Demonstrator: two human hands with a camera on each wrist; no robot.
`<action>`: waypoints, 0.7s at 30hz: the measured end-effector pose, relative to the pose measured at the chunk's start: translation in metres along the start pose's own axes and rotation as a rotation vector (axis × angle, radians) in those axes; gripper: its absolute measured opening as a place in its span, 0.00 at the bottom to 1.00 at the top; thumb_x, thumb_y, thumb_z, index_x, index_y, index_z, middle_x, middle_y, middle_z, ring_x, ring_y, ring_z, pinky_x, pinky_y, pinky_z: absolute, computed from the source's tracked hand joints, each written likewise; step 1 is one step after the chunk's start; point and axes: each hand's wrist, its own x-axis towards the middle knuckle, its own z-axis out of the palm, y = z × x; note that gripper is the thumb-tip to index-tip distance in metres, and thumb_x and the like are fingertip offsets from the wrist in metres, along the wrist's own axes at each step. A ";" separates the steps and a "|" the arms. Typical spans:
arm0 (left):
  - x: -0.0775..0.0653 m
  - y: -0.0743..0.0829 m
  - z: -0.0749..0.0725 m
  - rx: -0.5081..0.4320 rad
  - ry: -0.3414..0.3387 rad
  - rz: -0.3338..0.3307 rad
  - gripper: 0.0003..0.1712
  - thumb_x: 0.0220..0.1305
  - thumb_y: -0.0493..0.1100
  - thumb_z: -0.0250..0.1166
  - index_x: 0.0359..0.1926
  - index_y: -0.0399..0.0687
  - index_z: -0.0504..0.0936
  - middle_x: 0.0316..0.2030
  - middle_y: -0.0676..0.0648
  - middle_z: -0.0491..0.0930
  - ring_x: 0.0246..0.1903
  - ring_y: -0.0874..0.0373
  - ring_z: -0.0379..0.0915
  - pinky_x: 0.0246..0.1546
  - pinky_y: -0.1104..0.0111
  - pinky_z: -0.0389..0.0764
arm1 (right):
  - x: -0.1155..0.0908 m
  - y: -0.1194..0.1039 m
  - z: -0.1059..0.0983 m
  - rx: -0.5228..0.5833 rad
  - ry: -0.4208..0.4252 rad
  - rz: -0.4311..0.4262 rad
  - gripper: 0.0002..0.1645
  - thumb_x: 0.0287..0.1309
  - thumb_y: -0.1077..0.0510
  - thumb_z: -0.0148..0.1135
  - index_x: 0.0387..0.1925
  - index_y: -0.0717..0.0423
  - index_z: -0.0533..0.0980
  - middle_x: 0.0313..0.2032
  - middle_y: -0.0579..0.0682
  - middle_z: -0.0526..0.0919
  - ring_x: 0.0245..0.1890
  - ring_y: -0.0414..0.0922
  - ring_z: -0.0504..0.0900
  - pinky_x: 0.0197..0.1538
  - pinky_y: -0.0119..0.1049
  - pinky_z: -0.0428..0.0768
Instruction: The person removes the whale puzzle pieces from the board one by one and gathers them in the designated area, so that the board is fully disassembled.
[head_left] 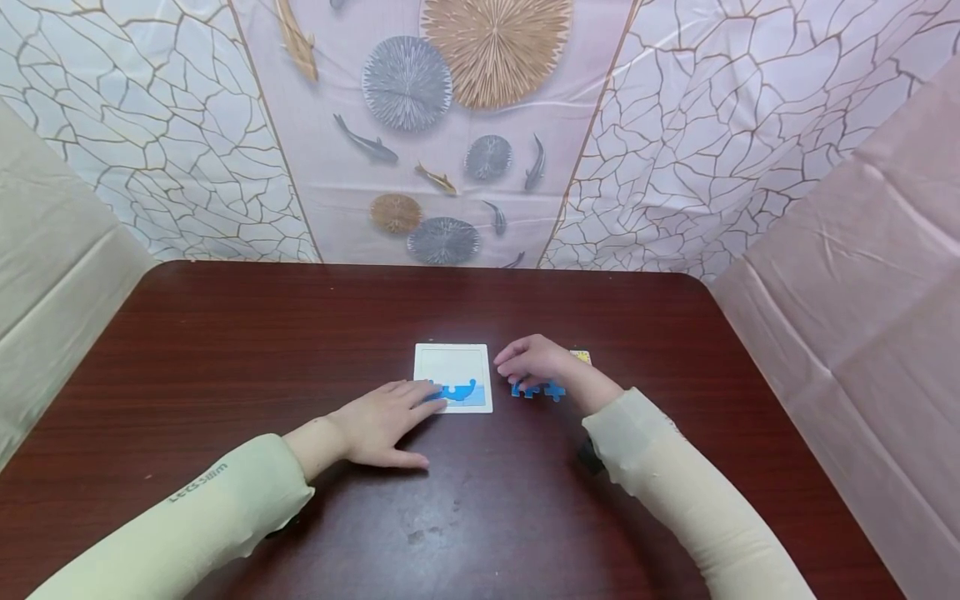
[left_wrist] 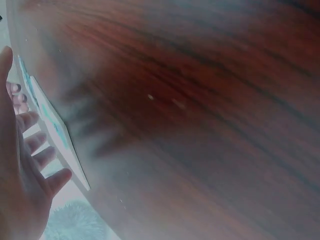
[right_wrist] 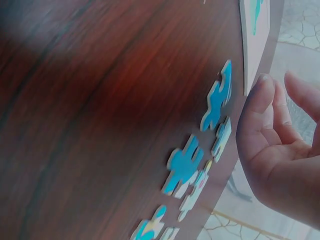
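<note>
A white square puzzle board (head_left: 453,362) lies on the table, with a blue shape (head_left: 463,391) along its lower part. Over the board's lower left corner, my left hand (head_left: 378,423) spreads its straight fingers; the fingertips cover part of the blue. My right hand (head_left: 542,363) hovers just right of the board, fingers loosely bent, with nothing visible between them. Below and beside it lie loose blue jigsaw pieces (head_left: 555,391). The right wrist view shows a blue jigsaw piece (right_wrist: 184,167) and a longer one (right_wrist: 216,102) flat on the wood, apart from the fingers.
More jigsaw pieces (right_wrist: 196,192) with pale and coloured prints lie beyond the blue ones. A yellow-and-white piece (head_left: 581,357) shows behind the right wrist. The dark wooden table (head_left: 300,317) meets a patterned cloth backdrop (head_left: 450,200) at its far edge, with pale cloth on both sides.
</note>
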 end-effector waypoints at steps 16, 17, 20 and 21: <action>0.009 0.011 0.008 0.058 -0.080 0.078 0.49 0.60 0.70 0.50 0.72 0.46 0.53 0.73 0.44 0.49 0.72 0.47 0.45 0.70 0.55 0.52 | 0.008 -0.013 0.019 0.011 -0.044 -0.027 0.17 0.57 0.59 0.62 0.47 0.62 0.78 0.34 0.54 0.83 0.28 0.42 0.79 0.35 0.34 0.83; 0.009 0.011 0.009 0.058 -0.085 0.077 0.49 0.60 0.70 0.50 0.72 0.45 0.53 0.73 0.44 0.49 0.72 0.47 0.45 0.70 0.56 0.52 | 0.008 -0.013 0.020 0.011 -0.049 -0.026 0.17 0.57 0.59 0.62 0.48 0.62 0.78 0.35 0.55 0.84 0.29 0.42 0.80 0.35 0.35 0.83; 0.009 0.011 0.010 0.057 -0.092 0.070 0.49 0.60 0.71 0.50 0.72 0.45 0.53 0.73 0.44 0.49 0.72 0.48 0.45 0.71 0.58 0.53 | 0.009 -0.014 0.021 0.012 -0.059 -0.023 0.18 0.58 0.58 0.61 0.50 0.61 0.77 0.39 0.58 0.84 0.32 0.43 0.82 0.38 0.36 0.84; 0.009 0.011 0.010 0.056 -0.091 0.069 0.49 0.60 0.71 0.50 0.72 0.45 0.53 0.73 0.44 0.50 0.72 0.48 0.45 0.71 0.58 0.53 | 0.009 -0.014 0.022 0.014 -0.062 -0.020 0.19 0.58 0.58 0.61 0.50 0.61 0.77 0.40 0.58 0.84 0.32 0.43 0.82 0.38 0.37 0.84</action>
